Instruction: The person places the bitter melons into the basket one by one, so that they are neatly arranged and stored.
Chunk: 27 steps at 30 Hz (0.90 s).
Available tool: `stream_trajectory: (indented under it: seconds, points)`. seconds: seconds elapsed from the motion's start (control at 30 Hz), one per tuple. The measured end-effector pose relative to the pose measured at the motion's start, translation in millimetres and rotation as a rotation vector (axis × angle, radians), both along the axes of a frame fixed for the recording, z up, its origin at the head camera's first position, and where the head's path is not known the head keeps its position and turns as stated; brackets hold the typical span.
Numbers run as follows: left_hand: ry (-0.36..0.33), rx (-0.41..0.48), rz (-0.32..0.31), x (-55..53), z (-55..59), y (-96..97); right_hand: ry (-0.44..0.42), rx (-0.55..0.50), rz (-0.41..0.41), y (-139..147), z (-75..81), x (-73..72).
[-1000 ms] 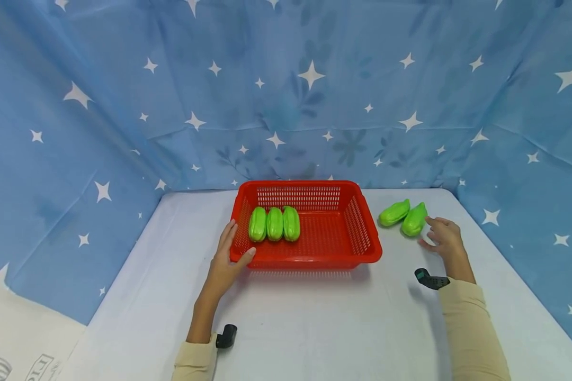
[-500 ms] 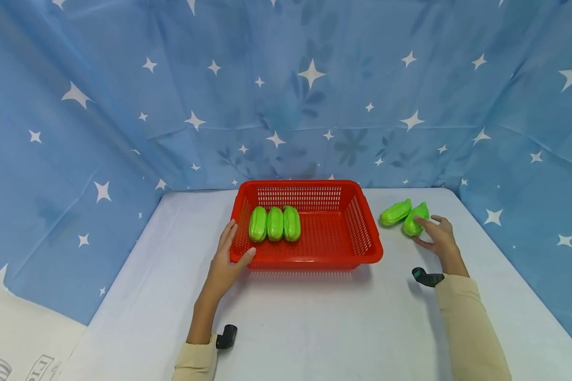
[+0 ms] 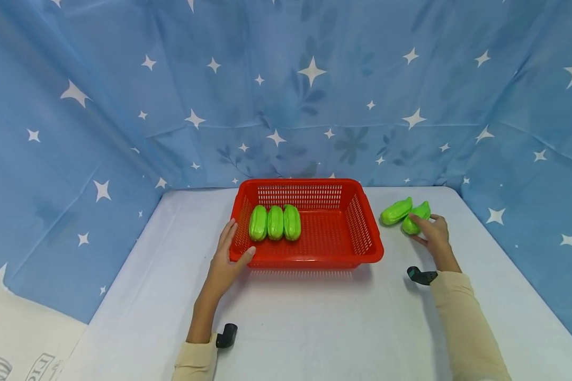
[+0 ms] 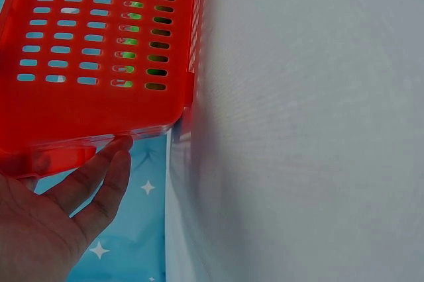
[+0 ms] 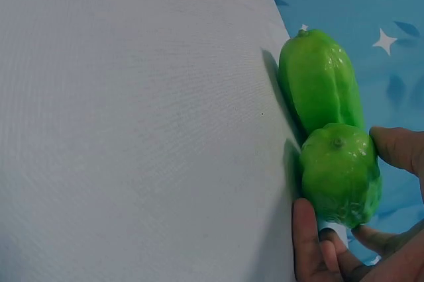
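Observation:
In the head view my left hand (image 3: 223, 270) is at the near left corner of a red plastic basket (image 3: 305, 259), thumb over the front rim, fingers along the left side. The left wrist view has its fingers (image 4: 99, 196) against the rim's underside. Three ribbed green papayas (image 3: 275, 223) lie side by side in the basket's left half. To the right of the basket, my right hand (image 3: 434, 235) grips a green papaya (image 5: 339, 176), thumb on one side and fingers below. Another green papaya (image 3: 396, 211) lies touching it on its left.
A white cloth covers the table (image 3: 305, 323). Behind and at both sides hangs a blue curtain (image 3: 310, 106) with white stars. Each wrist carries a small black camera, the right one (image 3: 421, 275) close above the table.
My right hand has moved left and closed in around the nearer papaya on the table. The left hand, the basket and the papayas inside it stay in place.

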<state>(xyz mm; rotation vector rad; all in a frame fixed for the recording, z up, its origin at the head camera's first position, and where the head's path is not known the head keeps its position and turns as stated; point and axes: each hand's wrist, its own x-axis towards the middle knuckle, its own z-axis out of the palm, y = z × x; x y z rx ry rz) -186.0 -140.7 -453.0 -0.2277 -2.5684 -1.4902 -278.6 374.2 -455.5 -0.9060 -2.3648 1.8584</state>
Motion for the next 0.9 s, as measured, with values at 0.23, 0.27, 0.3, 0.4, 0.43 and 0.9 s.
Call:
stream_trajectory:
  seconds: [0.23,0.27,0.3,0.4,0.43,0.9]
  points:
    - [0.003,0.005,0.001,-0.9,0.8,-0.2,-0.005,0.011,-0.001,-2,1.2,-2.4]
    - [0.003,0.005,0.002,-1.0,0.9,-0.1,-0.006,0.011,-0.004,-2,1.7,-2.6]
    - [0.003,0.006,0.001,-1.1,1.2,-0.1,-0.007,0.010,-0.007,-3,2.4,-2.6]
    - [0.004,0.004,0.000,-1.3,1.4,0.0,-0.008,-0.003,-0.032,-4,3.3,-2.8]
    - [0.004,0.004,0.000,-1.4,1.3,0.0,-0.009,-0.011,-0.043,-5,4.0,-2.6]
    - [0.004,0.011,-0.005,-2.2,-0.9,-0.1,0.009,-0.164,-0.151,-4,12.0,-0.3]
